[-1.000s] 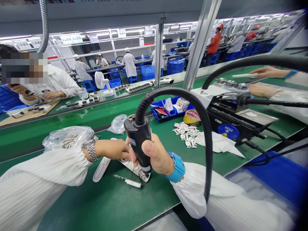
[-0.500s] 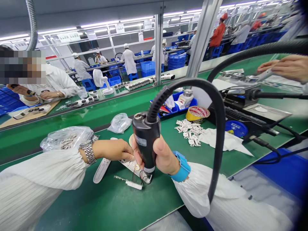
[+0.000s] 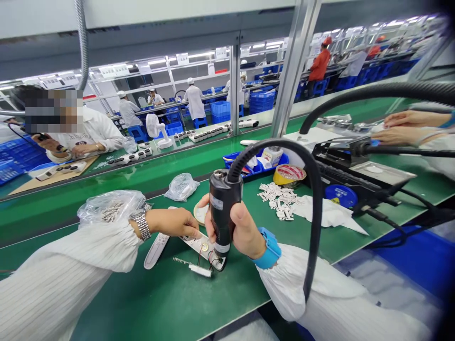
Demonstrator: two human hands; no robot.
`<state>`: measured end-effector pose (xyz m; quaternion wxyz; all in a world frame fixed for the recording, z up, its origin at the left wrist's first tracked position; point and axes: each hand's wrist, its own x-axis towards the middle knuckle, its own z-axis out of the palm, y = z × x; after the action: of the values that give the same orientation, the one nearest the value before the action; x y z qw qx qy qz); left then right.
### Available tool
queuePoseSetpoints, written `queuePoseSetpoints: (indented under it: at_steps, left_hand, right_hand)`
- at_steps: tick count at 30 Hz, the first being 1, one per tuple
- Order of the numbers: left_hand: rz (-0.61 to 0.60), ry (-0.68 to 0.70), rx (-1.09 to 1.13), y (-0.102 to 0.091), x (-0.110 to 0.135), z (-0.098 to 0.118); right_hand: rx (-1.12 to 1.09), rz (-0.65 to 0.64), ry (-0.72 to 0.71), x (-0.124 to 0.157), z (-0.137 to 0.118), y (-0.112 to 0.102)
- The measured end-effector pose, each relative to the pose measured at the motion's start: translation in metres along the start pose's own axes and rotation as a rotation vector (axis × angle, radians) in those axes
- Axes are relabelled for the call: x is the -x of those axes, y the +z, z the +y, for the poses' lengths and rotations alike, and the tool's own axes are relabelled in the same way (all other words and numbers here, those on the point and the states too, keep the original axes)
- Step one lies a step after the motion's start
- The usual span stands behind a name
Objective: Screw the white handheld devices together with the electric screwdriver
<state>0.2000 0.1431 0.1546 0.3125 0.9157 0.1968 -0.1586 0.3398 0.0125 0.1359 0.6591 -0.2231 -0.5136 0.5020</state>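
My right hand (image 3: 241, 227) is wrapped round a black electric screwdriver (image 3: 222, 213) held upright, its tip down on an open white device half (image 3: 203, 247) with a small round disc and red and black wires. A thick black hose (image 3: 313, 199) arcs from the tool's top. My left hand (image 3: 177, 222) presses down on the near end of that white part, fingers closed on it. A second white shell (image 3: 156, 250) lies to the left, and a small white connector strip (image 3: 199, 270) lies in front.
A clear bag of small parts (image 3: 106, 208) and a smaller bag (image 3: 182, 186) lie on the green bench (image 3: 170, 303). To the right are white cut-out pieces (image 3: 279, 199), a tape roll (image 3: 288, 174), a blue tray (image 3: 256, 168) and a black station (image 3: 351, 175). Another person's hands (image 3: 401, 128) work at far right.
The screwdriver has swung from tilted to nearly upright over the white part; my view has shifted slightly. My left hand stays on the part.
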Motion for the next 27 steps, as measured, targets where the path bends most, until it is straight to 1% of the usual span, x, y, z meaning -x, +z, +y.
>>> queuePoseSetpoints:
  at_steps: [3, 5, 6, 7, 9, 10, 12, 14, 16, 18, 19, 20, 21, 23, 25, 27]
  left_hand:
    - [-0.069, -0.008, 0.035, 0.005, 0.010, -0.001]
    - [-0.064, -0.019, 0.073, 0.013, 0.020, -0.004]
    - [-0.059, -0.024, 0.099, 0.017, 0.026, -0.007]
    - [-0.056, -0.028, 0.129, 0.023, 0.032, -0.009]
    - [-0.053, -0.041, 0.190, 0.034, 0.043, -0.015]
    - [-0.054, -0.049, 0.219, 0.040, 0.047, -0.018]
    - [-0.061, -0.058, 0.268, 0.051, 0.055, -0.021]
    - [-0.059, -0.048, 0.298, 0.061, 0.062, -0.021]
    - [-0.034, -0.021, 0.308, 0.069, 0.067, -0.017]
    - [0.045, 0.026, 0.301, 0.075, 0.072, -0.009]
    - [0.107, 0.051, 0.291, 0.078, 0.075, -0.005]
    - [0.176, 0.074, 0.276, 0.080, 0.076, -0.001]
    - [0.247, 0.093, 0.255, 0.083, 0.078, 0.003]
    - [0.357, 0.110, 0.199, 0.088, 0.079, 0.008]
    - [0.402, 0.109, 0.142, 0.093, 0.080, 0.010]
    - [0.423, 0.106, 0.100, 0.097, 0.081, 0.009]
  right_hand:
    - [0.073, 0.027, -0.039, 0.004, -0.029, -0.001]
    - [0.232, 0.019, -0.015, 0.010, -0.054, -0.004]
    - [0.353, -0.001, 0.028, 0.013, -0.066, -0.006]
    - [0.481, -0.036, 0.066, 0.016, -0.076, -0.008]
    - [0.720, -0.181, 0.125, 0.025, -0.086, -0.015]
    - [0.835, -0.269, 0.122, 0.029, -0.085, -0.021]
    - [1.086, -0.417, 0.073, 0.041, -0.073, -0.035]
    - [1.354, -0.471, 0.034, 0.055, -0.054, -0.054]
    - [1.554, -0.492, 0.018, 0.069, -0.038, -0.071]
    - [1.676, -0.437, -0.005, 0.082, -0.030, -0.078]
    - [1.698, -0.369, -0.025, 0.086, -0.030, -0.076]
    - [1.688, -0.273, -0.045, 0.090, -0.031, -0.071]
    - [1.646, -0.169, -0.053, 0.092, -0.032, -0.063]
    - [1.502, 0.022, -0.016, 0.094, -0.033, -0.039]
    - [1.355, 0.131, 0.076, 0.092, -0.027, -0.014]
    - [1.234, 0.185, 0.157, 0.090, -0.017, 0.005]
